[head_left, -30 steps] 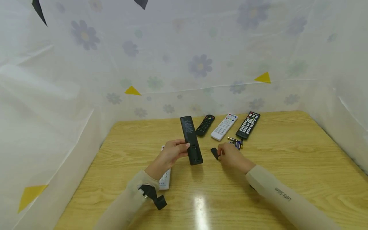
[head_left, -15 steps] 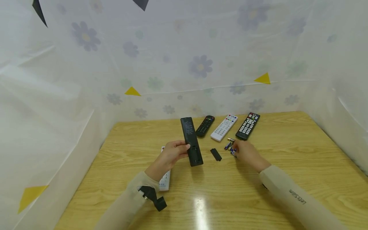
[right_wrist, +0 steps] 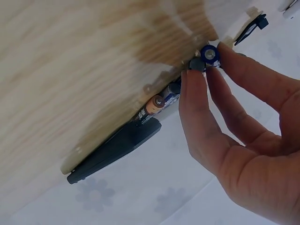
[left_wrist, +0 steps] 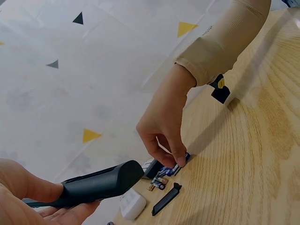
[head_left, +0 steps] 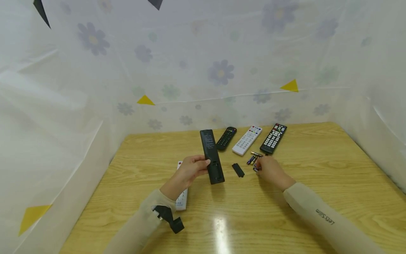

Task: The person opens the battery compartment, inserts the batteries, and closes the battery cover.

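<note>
My left hand [head_left: 189, 171] holds a black remote control [head_left: 208, 146] above the table, its back and uncovered battery compartment facing up. The left wrist view shows this remote [left_wrist: 101, 185] between thumb and fingers. To its right lies a small black battery cover [head_left: 238, 170]. My right hand [head_left: 272, 171] is down at a cluster of loose batteries [head_left: 252, 160]. In the right wrist view, thumb and fingertips pinch a blue battery [right_wrist: 210, 54] and a dark grey-ended battery [right_wrist: 197, 64] side by side, touching the wood. The fingers partly hide the cluster.
At the back of the table [head_left: 152, 151] lie a small black remote [head_left: 226, 138], a white remote [head_left: 247, 140] and a larger black remote [head_left: 274, 138]. Another white remote [head_left: 182, 200] lies partly under my left wrist. Flower-patterned sheeting [head_left: 190, 70] encloses the table's back and sides.
My right hand left the battery cover, now lying by itself, and moved right to the batteries, shifting some of them. The left hand and its remote have hardly moved.
</note>
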Demonstrator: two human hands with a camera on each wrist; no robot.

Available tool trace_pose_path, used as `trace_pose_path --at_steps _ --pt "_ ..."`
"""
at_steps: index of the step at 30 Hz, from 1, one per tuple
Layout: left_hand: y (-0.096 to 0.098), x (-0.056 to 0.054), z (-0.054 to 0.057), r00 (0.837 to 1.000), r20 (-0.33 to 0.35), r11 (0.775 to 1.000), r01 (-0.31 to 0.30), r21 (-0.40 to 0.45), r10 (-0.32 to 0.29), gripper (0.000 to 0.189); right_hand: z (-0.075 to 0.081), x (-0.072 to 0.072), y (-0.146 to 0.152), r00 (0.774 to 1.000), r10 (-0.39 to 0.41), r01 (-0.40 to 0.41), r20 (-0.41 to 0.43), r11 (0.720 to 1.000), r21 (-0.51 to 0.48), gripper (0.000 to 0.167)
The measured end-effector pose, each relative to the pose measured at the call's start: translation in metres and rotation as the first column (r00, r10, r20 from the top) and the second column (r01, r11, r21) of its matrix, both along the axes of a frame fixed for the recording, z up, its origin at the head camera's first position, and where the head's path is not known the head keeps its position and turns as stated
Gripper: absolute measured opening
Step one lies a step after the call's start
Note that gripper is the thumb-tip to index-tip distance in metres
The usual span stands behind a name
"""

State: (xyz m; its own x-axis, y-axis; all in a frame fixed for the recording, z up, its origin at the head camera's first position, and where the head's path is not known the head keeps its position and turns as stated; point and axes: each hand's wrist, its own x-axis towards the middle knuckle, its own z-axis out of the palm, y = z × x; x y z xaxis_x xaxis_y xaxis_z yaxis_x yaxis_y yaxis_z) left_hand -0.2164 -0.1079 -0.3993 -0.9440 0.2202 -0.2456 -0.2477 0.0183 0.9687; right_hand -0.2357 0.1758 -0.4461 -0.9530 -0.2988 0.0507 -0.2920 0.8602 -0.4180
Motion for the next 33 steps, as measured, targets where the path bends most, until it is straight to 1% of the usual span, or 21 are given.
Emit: trace_pose_path --at_steps 5,8,12,17,19,22,25,27,28,30,31,33 --pt "0.0 0.0 0.0 1.0 -0.006 1.0 0.008 -0.007 -0.008 0.037 -0.002 0.001 -0.001 0.998 -0.016 0.017 -0.062 1.0 0.011 0.009" --pt "0.0 -0.001 0.0 1.0 -0.006 1.0 0.01 -0.012 -0.01 0.037 -0.003 0.002 -0.001 0.994 -0.009 0.01 -0.106 1.0 0.012 0.007" --pt "0.0 0.0 0.002 1.0 0.0 1.0 0.009 -0.012 -0.009 0.038 -0.003 0.003 -0.001 0.992 -0.002 0.003 -0.13 1.0 0.001 0.006" --pt "0.002 0.002 0.002 1.0 0.001 1.0 0.018 0.0 -0.018 0.038 0.003 0.007 -0.004 0.996 -0.013 0.005 -0.092 0.996 -0.092 0.006" --pt "0.002 0.002 0.003 1.0 0.001 1.0 0.021 0.002 -0.021 0.038 0.009 0.009 -0.007 0.996 -0.002 -0.01 -0.084 0.99 -0.141 0.012" --pt "0.002 0.002 0.003 1.0 0.0 1.0 0.024 0.006 -0.024 0.039 0.016 0.014 -0.012 0.995 0.028 -0.048 -0.098 0.977 -0.206 0.022" --pt "0.003 0.002 0.003 1.0 -0.001 1.0 0.028 0.014 -0.028 0.039 0.022 0.02 -0.016 0.992 0.055 -0.086 -0.117 0.954 -0.286 0.023" --pt "0.003 0.002 0.002 1.0 -0.004 0.999 0.031 0.02 -0.031 0.039 0.025 0.024 -0.018 0.99 0.062 -0.103 -0.128 0.934 -0.343 0.022" --pt "0.003 0.002 0.002 1.0 -0.003 0.999 0.029 0.024 -0.029 0.039 0.026 0.026 -0.02 0.99 0.064 -0.109 -0.128 0.919 -0.38 0.022" --pt "0.004 0.003 0.002 1.0 -0.003 0.999 0.03 0.029 -0.03 0.038 0.029 0.03 -0.023 0.991 0.063 -0.109 -0.115 0.883 -0.457 0.022" --pt "0.005 0.003 0.002 1.0 -0.001 0.999 0.03 0.033 -0.03 0.037 0.03 0.031 -0.025 0.992 0.066 -0.11 -0.106 0.86 -0.498 0.022" --pt "0.006 0.004 0.003 0.999 0.001 0.999 0.034 0.041 -0.034 0.037 0.032 0.034 -0.029 0.994 0.084 -0.111 -0.074 0.805 -0.583 0.024"
